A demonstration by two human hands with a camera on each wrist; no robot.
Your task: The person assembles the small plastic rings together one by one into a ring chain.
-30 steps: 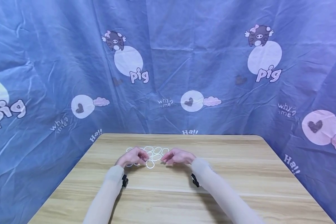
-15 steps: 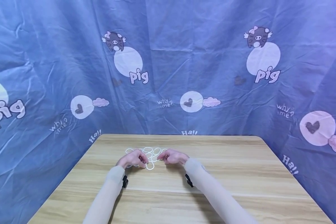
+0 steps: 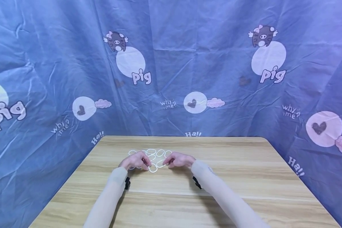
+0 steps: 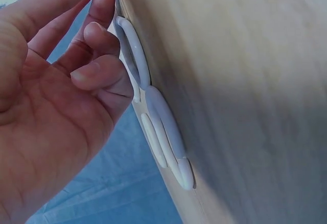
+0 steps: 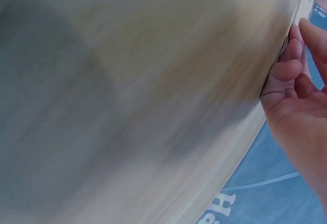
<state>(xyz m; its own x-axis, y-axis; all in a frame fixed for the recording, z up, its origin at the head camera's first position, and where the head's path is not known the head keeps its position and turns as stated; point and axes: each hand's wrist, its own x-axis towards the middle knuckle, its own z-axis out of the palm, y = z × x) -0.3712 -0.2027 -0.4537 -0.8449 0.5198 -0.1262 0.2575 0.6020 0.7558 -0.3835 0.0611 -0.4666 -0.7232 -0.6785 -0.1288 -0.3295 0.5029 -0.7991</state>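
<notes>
White oval rings lie grouped on the table, toward its far side. In the head view my left hand (image 3: 137, 160) pinches the left rim of the nearest white ring (image 3: 153, 172). Opposite it, my right hand (image 3: 177, 159) holds the right end of another white ring (image 3: 157, 164) between thumb and fingers; the two rings sit side by side, their edges meeting. The left wrist view has my left palm (image 4: 56, 122) turned to the camera, ring and little fingers loosely bent, fingertips at the top edge. In the right wrist view my right hand (image 5: 299, 104) is at the right edge.
Behind the hands are more white rings, among them a ring at the back (image 3: 151, 149) and one at the left (image 3: 129, 152), some partly hidden by the left hand. The wooden table (image 3: 171, 196) ends at a blue printed curtain (image 3: 171, 69).
My right hand has reached left to a ring, then drawn it slightly right and nearer. My left fingertips have come onto the nearest ring, which has shifted slightly.
</notes>
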